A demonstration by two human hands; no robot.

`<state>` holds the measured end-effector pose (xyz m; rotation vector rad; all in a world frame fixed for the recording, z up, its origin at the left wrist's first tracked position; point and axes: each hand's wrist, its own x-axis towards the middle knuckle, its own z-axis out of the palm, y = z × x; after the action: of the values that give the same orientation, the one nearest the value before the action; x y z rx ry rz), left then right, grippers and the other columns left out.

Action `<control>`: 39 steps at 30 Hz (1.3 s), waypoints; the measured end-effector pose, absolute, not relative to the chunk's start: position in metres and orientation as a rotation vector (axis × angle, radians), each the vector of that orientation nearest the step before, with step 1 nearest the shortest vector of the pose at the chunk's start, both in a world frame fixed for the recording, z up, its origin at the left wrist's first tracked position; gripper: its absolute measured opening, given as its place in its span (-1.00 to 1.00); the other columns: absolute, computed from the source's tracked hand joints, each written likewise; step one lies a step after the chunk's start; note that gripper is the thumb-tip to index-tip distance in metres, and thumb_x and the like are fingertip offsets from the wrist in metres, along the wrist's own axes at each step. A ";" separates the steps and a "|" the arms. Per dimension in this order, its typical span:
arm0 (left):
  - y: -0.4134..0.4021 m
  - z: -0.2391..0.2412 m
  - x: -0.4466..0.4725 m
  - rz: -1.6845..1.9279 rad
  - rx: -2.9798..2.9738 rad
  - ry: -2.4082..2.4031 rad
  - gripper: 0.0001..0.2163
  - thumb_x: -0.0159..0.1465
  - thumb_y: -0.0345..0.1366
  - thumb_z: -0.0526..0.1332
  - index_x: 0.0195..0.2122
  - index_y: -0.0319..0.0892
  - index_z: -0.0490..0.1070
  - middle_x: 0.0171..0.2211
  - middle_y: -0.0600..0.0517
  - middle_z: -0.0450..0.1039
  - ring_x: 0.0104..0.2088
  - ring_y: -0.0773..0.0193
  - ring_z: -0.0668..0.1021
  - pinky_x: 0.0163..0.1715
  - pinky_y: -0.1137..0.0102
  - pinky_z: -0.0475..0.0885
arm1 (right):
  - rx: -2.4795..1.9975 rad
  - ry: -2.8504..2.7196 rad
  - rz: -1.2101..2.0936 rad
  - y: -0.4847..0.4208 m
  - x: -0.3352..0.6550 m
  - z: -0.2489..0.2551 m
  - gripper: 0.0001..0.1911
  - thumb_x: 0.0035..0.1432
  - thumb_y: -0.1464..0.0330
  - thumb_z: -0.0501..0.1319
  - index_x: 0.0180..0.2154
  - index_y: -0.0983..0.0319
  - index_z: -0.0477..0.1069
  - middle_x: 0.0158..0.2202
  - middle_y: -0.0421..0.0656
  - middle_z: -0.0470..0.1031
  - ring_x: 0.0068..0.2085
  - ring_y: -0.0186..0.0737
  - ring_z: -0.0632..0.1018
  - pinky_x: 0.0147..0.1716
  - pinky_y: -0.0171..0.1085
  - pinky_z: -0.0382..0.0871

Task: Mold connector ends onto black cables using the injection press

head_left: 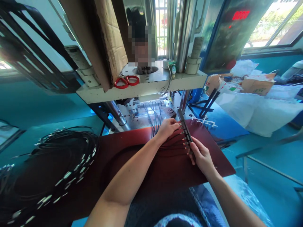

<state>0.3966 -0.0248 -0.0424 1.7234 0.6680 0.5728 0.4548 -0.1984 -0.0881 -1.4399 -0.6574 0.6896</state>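
My right hand [201, 155] is closed around the lower end of a dark, narrow bar [186, 131] with a row of slots along it, held tilted above the reddish-brown board. Small metallic cable ends [184, 139] stick out along the bar's left side, and thin black cables [174, 137] run left from them. Near the bar's upper part, my left hand [168, 128] pinches one cable end between thumb and fingers. The exact shape of that cable end is too small to make out.
A press machine [146, 86] with metal columns stands ahead, red-handled scissors [127, 81] and cardboard [113, 41] on its plate. More cables [155, 118] lead from its mould area. Coiled black cables [63, 164] lie on the board [213, 164] at left. Plastic bags [248, 104] sit at right.
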 end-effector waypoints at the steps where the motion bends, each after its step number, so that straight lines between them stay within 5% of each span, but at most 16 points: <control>1: -0.024 -0.042 0.397 0.552 1.726 0.670 -0.86 0.01 -0.29 0.14 -0.59 -0.23 0.36 -0.67 0.16 0.25 -0.59 0.43 0.28 -0.56 0.48 0.11 | -1.444 -0.656 0.693 -0.199 0.455 -0.088 -0.42 0.12 0.06 0.17 0.06 0.29 0.29 -0.57 -0.28 0.31 -0.69 -0.45 0.27 -0.83 -0.47 0.14; 12: -0.021 -0.043 0.399 0.567 1.658 0.636 -0.89 -0.01 -0.33 0.10 -0.63 -0.22 0.28 -0.69 0.18 0.17 -0.61 0.46 0.21 -0.58 0.49 0.07 | -1.564 -0.761 0.676 -0.195 0.456 -0.092 -0.42 0.19 0.05 0.08 0.12 0.26 0.25 -0.61 -0.30 0.29 -0.73 -0.47 0.23 -0.82 -0.48 0.11; 19: -0.016 -0.034 0.382 0.168 1.583 0.464 -0.83 -0.05 -0.24 0.28 -0.53 -0.25 0.40 -0.64 0.16 0.30 -0.58 0.45 0.29 -0.53 0.50 0.17 | -1.541 -0.727 0.667 -0.196 0.454 -0.091 -0.42 0.18 0.06 0.09 0.10 0.30 0.25 -0.62 -0.31 0.27 -0.71 -0.45 0.26 -0.81 -0.47 0.12; 27: -0.025 -0.030 0.390 0.231 1.268 0.544 -0.94 -0.10 -0.39 0.28 -0.63 -0.28 0.44 -0.69 0.10 0.33 -0.63 0.45 0.32 -0.52 0.46 0.22 | -1.669 -0.817 0.600 -0.196 0.454 -0.092 -0.43 0.22 0.05 0.03 0.13 0.27 0.24 -0.64 -0.32 0.26 -0.72 -0.45 0.25 -0.79 -0.46 0.14; 35: -0.016 -0.039 0.396 0.142 1.641 0.643 -0.85 0.05 -0.39 0.20 -0.65 -0.24 0.38 -0.71 0.12 0.25 -0.65 0.41 0.28 -0.55 0.45 0.16 | -1.817 -0.915 0.650 -0.192 0.457 -0.085 -0.46 0.22 0.04 -0.03 0.07 0.25 0.23 -0.67 -0.35 0.23 -0.74 -0.38 0.26 -0.78 -0.40 0.17; 39: -0.016 -0.036 0.386 0.414 2.052 0.609 -0.91 0.05 -0.32 0.26 -0.41 -0.20 0.45 -0.50 0.05 0.39 -0.45 0.29 0.41 -0.38 0.43 0.27 | -1.916 -0.931 0.708 -0.187 0.465 -0.085 -0.53 0.16 0.09 0.04 0.01 0.22 0.19 -0.63 -0.36 0.25 -0.75 -0.34 0.27 -0.77 -0.36 0.16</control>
<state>0.3856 -0.0164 -0.0357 2.0517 0.6086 0.4140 0.4650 -0.1875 -0.0851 -1.9158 -0.9306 0.7075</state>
